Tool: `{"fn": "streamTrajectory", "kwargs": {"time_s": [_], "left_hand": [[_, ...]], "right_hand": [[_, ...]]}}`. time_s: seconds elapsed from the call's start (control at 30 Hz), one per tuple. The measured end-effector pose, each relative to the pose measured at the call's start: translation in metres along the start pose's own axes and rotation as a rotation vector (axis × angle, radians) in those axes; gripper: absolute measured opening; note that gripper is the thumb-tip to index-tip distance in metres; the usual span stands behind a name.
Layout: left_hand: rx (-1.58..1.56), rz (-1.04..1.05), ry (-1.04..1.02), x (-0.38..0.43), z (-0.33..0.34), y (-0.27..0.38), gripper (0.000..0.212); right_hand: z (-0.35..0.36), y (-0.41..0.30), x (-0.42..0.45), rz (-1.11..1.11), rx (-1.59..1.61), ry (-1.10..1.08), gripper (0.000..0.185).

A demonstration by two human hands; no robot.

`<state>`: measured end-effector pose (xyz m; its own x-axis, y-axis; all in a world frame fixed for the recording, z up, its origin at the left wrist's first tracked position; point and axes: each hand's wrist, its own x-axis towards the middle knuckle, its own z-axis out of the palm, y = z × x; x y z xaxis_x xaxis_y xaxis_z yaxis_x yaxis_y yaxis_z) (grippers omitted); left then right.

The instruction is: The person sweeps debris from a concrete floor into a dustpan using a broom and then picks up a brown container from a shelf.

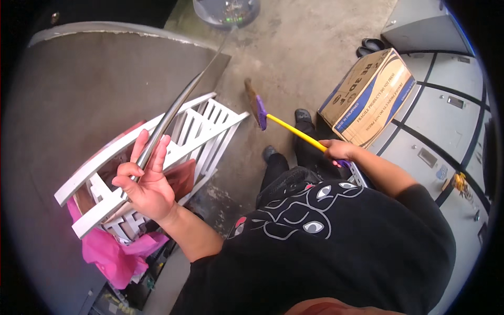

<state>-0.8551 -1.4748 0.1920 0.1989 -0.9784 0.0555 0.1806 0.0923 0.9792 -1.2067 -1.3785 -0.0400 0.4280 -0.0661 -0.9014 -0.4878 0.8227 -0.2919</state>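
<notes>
My left hand (147, 185) holds a shiny metal pole (177, 104) between thumb and fingers, with some fingers loosely extended. The pole runs away to a grey, see-through pan (227, 13) at the top edge, which looks like a long-handled dustpan with small bits in it. In my right hand (339, 151) is the yellow handle (295, 132) of a broom. Its purple head (261, 112) carries brown bristles (251, 92), turned to the concrete floor (283, 59) ahead of my feet. Part of the grip is hidden by my right hand.
A white slatted wooden rack (197, 134) stands left, beside a grey wall (102, 86), with pink sheeting (114, 252) at its near end. To the right, a cardboard box (368, 98) sits against grey lockers (449, 114). Black shoes (370, 46) lie beyond the box.
</notes>
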Motion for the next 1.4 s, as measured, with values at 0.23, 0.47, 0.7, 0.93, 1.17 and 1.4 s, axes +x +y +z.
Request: {"fn": "streamTrajectory", "kwargs": {"time_s": [0.23,0.47,0.7,0.93,1.17,1.4], "left_hand": [[0.015,0.005,-0.027,-0.016,0.007,-0.005,0.044],[0.055,0.012,-0.029,-0.067,-0.042,0.012,0.041],[0.036,0.090,-0.071,-0.098,-0.070,0.029,0.040],[0.006,0.086,-0.058,-0.078,-0.055,0.023,0.040],[-0.072,0.035,0.088,-0.020,-0.011,-0.012,0.038],[0.128,-0.091,0.187,0.064,0.038,-0.035,0.036]], "right_hand": [[-0.024,0.022,0.215,0.058,-0.536,0.144,0.017],[-0.071,-0.007,0.127,-0.163,-0.755,0.463,0.026],[-0.055,-0.050,-0.004,-0.159,-0.355,0.385,0.035],[-0.097,-0.126,0.041,-0.140,-0.933,0.371,0.046],[-0.149,-0.244,0.204,-0.310,-1.280,-0.020,0.036],[-0.216,-0.243,0.341,-0.463,-1.028,0.289,0.017]]}}
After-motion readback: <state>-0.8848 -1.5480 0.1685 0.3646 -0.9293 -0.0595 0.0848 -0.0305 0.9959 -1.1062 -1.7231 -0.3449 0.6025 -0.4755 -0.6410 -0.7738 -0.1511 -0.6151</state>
